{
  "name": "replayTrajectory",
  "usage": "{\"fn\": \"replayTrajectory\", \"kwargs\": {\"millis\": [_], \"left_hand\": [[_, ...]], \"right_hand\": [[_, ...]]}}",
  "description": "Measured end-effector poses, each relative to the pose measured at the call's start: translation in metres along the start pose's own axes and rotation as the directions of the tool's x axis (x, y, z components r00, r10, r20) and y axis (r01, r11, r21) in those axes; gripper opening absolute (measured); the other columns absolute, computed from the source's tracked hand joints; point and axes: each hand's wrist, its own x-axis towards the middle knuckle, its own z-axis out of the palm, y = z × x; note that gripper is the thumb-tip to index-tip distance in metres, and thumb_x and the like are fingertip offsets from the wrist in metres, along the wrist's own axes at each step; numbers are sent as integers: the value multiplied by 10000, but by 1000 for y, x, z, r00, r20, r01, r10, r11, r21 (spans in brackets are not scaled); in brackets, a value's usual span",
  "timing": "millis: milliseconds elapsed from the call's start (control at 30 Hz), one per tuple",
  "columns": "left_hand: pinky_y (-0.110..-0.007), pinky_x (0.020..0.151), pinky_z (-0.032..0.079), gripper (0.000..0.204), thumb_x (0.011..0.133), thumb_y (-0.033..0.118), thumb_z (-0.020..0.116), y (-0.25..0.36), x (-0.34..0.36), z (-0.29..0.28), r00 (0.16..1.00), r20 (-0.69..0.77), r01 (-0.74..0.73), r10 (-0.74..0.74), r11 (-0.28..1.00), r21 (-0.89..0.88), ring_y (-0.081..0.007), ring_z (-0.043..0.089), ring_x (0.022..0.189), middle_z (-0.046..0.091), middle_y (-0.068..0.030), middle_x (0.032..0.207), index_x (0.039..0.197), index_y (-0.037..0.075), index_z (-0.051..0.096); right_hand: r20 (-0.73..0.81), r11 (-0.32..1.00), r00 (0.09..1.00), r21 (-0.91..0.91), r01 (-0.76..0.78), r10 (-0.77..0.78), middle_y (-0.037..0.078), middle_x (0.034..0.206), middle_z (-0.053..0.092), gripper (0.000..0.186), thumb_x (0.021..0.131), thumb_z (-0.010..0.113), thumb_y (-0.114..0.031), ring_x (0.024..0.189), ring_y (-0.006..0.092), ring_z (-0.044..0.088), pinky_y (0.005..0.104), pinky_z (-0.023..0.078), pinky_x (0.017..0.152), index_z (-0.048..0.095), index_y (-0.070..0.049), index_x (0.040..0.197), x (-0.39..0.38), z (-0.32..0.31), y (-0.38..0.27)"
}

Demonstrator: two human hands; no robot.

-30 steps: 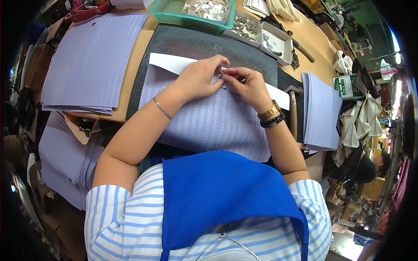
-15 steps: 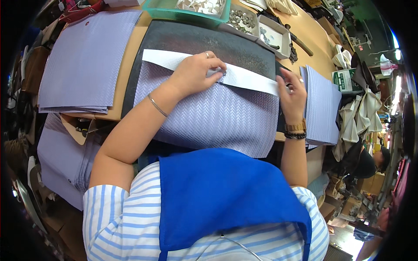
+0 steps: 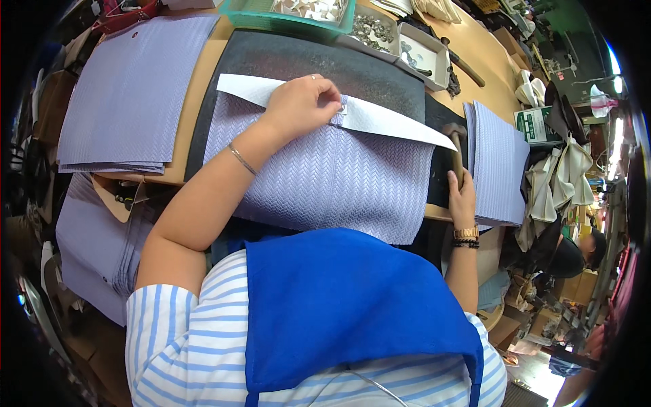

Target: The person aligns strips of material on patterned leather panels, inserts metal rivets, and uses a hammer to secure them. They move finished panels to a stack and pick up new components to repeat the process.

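A lavender sheet with a woven herringbone pattern [image 3: 325, 180] lies on a dark work mat [image 3: 298, 57]. Its far edge is folded over, showing a white backing strip [image 3: 393, 125]. My left hand [image 3: 302, 105] rests over the middle of that strip, thumb and fingers pinched together beside a small metal fitting [image 3: 343, 109]; what is between the fingertips is hidden. At the sheet's right edge, my right hand [image 3: 463, 197] has its fingers round the handle of a hammer [image 3: 458, 156]. The hammer's head points away from me, close to the strip's right end.
Stacks of lavender sheets stand at left [image 3: 135, 95] and right [image 3: 498, 163]. Along the back are a green tray [image 3: 291, 26] of white pieces, a box of small metal parts [image 3: 371, 30] and a white box [image 3: 434, 57]. Another hammer [image 3: 468, 68] lies behind.
My right hand has left the strip's right end, moved toward me and taken hold of the hammer handle. My left hand stays at the middle of the strip, slightly shifted left.
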Motion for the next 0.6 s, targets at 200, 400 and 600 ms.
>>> {"fn": "replayTrajectory", "kwargs": {"millis": [200, 400, 600], "left_hand": [[-328, 673, 530, 114, 895, 240, 772, -12, -6, 9, 984, -52, -166, 170, 984, 63, -185, 668, 728, 713, -13, 941, 948, 140, 785], [-364, 729, 554, 120, 896, 248, 776, -9, -13, 5, 973, -64, -203, 222, 955, 217, -238, 690, 823, 712, -8, 961, 965, 152, 798], [-386, 765, 553, 105, 876, 220, 789, -12, -10, 5, 969, -84, -212, 232, 958, 194, -259, 688, 873, 720, -15, 951, 943, 141, 806]], "right_hand": [[119, 632, 987, 758, -159, 106, -3, 859, 555, 422, 1086, 606, -287, 665, 30, 533, 195, 469, 553, 552, -73, 1445, -9, -12, -71], [269, 723, 956, 683, -105, -116, -9, 935, 582, 608, 1066, 605, -145, 651, 39, 523, 217, 479, 562, 365, -131, 1625, -31, -12, -160], [324, 865, 896, 487, 119, -305, 185, 1461, 601, 684, 1048, 598, -72, 1252, 221, 614, 327, 470, 1056, 301, -131, 1661, -34, 16, -164]]}}
